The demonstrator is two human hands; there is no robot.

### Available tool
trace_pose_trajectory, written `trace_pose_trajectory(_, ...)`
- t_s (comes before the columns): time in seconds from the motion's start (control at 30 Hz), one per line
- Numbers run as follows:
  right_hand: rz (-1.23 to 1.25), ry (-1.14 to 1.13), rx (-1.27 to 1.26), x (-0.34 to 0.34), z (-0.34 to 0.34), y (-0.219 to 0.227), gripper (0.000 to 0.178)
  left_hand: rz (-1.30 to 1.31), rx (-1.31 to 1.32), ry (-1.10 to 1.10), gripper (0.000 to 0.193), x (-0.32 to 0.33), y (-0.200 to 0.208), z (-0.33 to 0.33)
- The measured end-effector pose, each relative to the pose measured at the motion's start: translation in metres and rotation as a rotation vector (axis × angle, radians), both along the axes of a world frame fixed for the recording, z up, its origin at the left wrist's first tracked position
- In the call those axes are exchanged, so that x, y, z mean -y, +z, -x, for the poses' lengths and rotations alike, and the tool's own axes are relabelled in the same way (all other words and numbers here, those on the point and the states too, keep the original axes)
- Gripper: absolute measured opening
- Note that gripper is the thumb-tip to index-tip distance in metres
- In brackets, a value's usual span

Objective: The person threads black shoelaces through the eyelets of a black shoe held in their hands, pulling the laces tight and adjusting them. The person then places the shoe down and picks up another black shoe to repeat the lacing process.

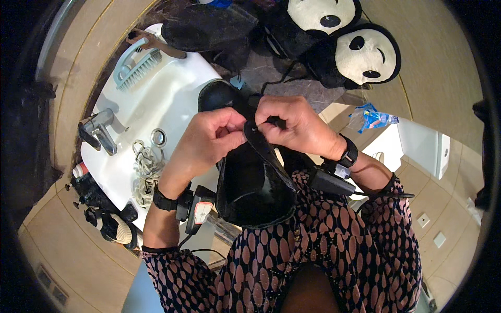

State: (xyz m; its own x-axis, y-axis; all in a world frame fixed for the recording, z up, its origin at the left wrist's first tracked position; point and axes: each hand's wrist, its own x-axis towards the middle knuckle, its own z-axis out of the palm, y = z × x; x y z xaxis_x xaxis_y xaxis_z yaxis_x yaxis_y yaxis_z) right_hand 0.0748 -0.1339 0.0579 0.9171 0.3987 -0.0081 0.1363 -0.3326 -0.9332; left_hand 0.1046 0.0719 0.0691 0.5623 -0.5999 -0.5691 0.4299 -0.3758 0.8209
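Observation:
A black shoe (255, 203) is in front of my body, its heel opening toward me and its toe over the sink's edge. The fingers of my left hand (203, 138) pinch the upper end of the shoe's eyelet flap. Close beside them, my right hand (300, 125) is closed, thumb and forefinger pressed together at the flap's edge. A thin black shoelace (284, 79) trails beyond the right hand toward the counter; its part between the fingers is mostly hidden. Both wrists carry black straps with small boxes and cables.
Tangled white laces (145, 175) lie in the white sink (182, 83), near the drain and the metal tap (99, 133). A light blue brush (136, 65) rests on its rim. Two black-and-white panda-faced slippers (365, 57) sit on the dark counter. A blue plastic packet (373, 117) lies at right.

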Motion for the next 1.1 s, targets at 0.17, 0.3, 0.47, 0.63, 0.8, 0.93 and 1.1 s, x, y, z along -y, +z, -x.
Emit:
trace_pose_trajectory(0.17, -0.177, -0.002, -0.267, 0.007, 0.003, -0.01, 0.006, 0.102, 0.46, 0.01, 0.024, 0.004, -0.005, 0.0)
trace_pose_trajectory(0.3, -0.316, -0.061, -0.555, 0.009, 0.009, -0.012, 0.005, 0.277, 0.582, -0.087, 0.021, 0.005, -0.02, -0.009)
trace_pose_trajectory(0.47, -0.318, -0.067, -0.635, 0.013, 0.011, -0.013, 0.005, 0.208, 0.179, -0.118, 0.013, 0.006, -0.024, -0.012)
trace_pose_trajectory(0.63, -0.35, -0.103, -0.538, 0.014, 0.016, -0.02, 0.005, 0.296, 0.067, -0.043, 0.011, 0.013, -0.027, -0.013)
trace_pose_trajectory(0.8, -0.312, -0.127, -0.469, 0.014, 0.019, -0.024, 0.008, 0.259, 0.067, -0.053, 0.015, 0.017, -0.029, -0.015)
trace_pose_trajectory(0.93, -0.286, -0.146, -0.508, 0.018, 0.024, -0.029, 0.008, 0.277, 0.062, -0.022, 0.014, 0.021, -0.032, -0.014)
trace_pose_trajectory(1.1, -0.309, -0.13, -0.55, 0.025, 0.023, -0.032, 0.01, 0.304, 0.053, 0.003, 0.014, 0.023, -0.036, -0.013)
